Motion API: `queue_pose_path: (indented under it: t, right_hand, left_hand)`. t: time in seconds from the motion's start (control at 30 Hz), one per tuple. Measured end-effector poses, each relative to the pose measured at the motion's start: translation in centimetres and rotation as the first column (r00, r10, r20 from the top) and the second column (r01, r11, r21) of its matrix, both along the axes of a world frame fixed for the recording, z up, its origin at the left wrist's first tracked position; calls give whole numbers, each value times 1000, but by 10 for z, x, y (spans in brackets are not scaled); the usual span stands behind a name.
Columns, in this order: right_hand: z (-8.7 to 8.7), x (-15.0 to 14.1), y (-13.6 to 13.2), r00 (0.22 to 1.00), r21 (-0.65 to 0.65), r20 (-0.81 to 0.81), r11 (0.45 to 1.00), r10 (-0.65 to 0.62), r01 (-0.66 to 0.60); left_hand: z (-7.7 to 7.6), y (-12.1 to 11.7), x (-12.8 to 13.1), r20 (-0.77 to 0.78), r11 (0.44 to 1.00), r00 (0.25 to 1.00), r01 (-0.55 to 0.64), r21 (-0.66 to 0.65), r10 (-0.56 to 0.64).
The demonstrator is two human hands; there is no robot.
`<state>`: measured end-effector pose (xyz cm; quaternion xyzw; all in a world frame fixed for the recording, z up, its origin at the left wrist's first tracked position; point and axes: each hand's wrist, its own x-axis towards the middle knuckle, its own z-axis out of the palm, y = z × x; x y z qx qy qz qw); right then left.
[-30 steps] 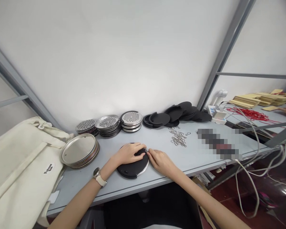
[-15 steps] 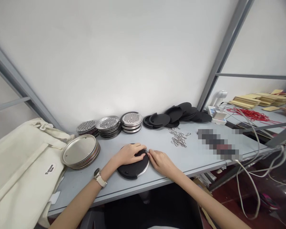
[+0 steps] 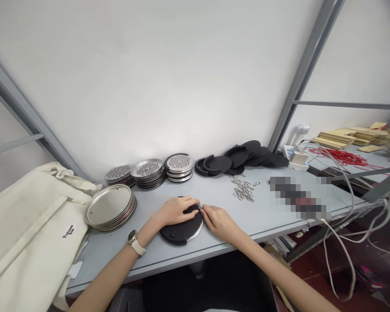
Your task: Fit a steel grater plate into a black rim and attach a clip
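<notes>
In front of me on the table lies a round black disc [image 3: 182, 229] with a silver rim showing along its lower right side. My left hand [image 3: 178, 211] rests over its top, thumb and forefinger closing at the right edge. There, a small silver metal clip [image 3: 198, 206] shows between the fingertips. My right hand [image 3: 217, 219] pinches at that clip from the right, its fingers closed and its tips largely hiding it. A loose pile of small silver clips [image 3: 243, 190] lies to the right of the hands.
Stacks of round metal graters [image 3: 179, 162] and flat silver discs [image 3: 108, 203] stand at left and back. Black round covers [image 3: 217, 164] lie along the wall. A cream bag [image 3: 35, 229] leans at left. Red cords [image 3: 341, 157] and wooden pieces [image 3: 334, 138] lie at far right.
Both hands stay almost still at the disc's right edge, with the clip between their fingertips. The view has shifted very slightly.
</notes>
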<state>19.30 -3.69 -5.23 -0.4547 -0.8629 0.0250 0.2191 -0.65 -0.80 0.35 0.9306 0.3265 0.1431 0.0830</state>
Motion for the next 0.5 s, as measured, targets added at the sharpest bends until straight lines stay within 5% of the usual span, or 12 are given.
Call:
queue_pose_path:
  t: [0.5]
  right_hand:
    - [2, 0, -1, 1000, -9, 1, 1000, 4, -4]
  left_hand:
    - [0, -1, 0, -4, 1000, 1000, -13, 4, 13]
